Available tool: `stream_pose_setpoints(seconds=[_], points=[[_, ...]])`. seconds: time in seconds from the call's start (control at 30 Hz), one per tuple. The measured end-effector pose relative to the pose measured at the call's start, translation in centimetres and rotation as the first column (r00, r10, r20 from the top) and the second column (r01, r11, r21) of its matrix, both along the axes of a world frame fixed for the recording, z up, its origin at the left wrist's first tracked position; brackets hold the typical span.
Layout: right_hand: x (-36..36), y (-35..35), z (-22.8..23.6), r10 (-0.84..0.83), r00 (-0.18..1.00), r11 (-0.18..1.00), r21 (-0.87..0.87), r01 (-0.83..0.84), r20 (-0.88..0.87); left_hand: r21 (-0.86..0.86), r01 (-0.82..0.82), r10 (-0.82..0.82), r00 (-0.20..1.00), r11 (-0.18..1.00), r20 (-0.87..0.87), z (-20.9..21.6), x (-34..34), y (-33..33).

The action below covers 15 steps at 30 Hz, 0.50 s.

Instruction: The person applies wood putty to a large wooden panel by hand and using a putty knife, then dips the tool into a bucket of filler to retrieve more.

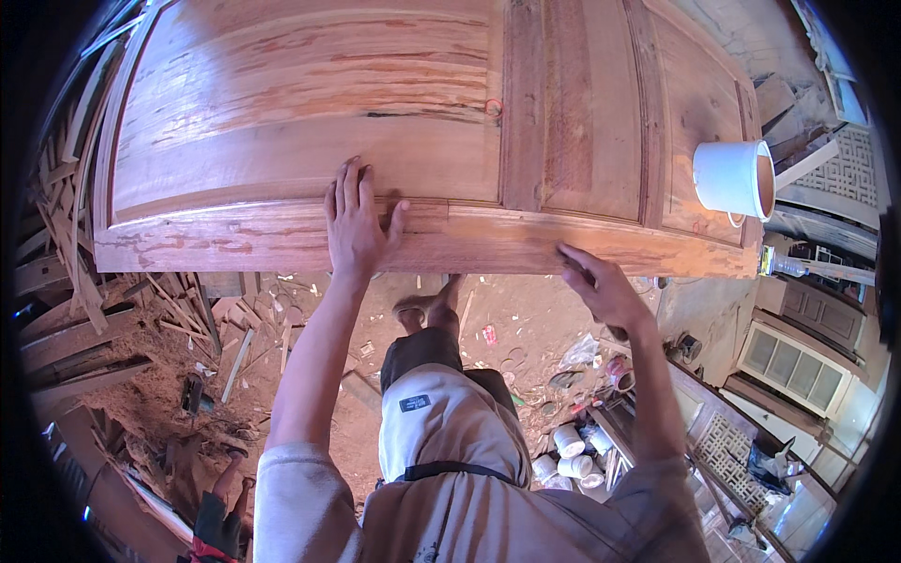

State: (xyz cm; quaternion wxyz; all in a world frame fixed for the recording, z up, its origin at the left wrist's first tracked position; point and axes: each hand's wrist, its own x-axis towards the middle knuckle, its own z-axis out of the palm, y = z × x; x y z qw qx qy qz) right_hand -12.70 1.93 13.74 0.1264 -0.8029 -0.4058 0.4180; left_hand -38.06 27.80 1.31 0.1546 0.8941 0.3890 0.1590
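Observation:
A large reddish-brown wooden panel door (310,155) lies flat in front of me, with recessed panels and orange-brown streaks in places. My left hand (357,220) rests open on its near rail, fingers spread and pointing away, fingertips on the recessed panel's border. Further right, my right hand (601,289) is at the door's near edge with the index finger reaching left along it. Its other fingers are curled under, and whatever they hold, if anything, is hidden. On the door's right end stands a white bucket (727,178).
Scrap wood (70,216) is heaped on the left. Debris litters the dirt floor (507,319) below. White containers (572,450) cluster at lower right, near a cabinet-like frame with pale panes (791,369). Another person's legs (225,493) show at lower left.

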Motion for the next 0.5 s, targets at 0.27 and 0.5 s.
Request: stream_pose_setpoints(seconds=[0.27, 0.5], points=[[-9.3, -9.7, -3.2, -0.791, 0.102, 0.162, -0.046, 0.986, -0.603, 0.031, 0.025, -0.025, 1.000, 0.999, -0.003, -0.1, 0.6, 0.2], [-12.5, -6.6, -7.6, -0.678, 0.732, 0.646, 0.424, 0.636, -0.065, 0.046, 0.025, -0.023, 0.998, 0.999, -0.052, 0.0, 0.9, 0.1]])
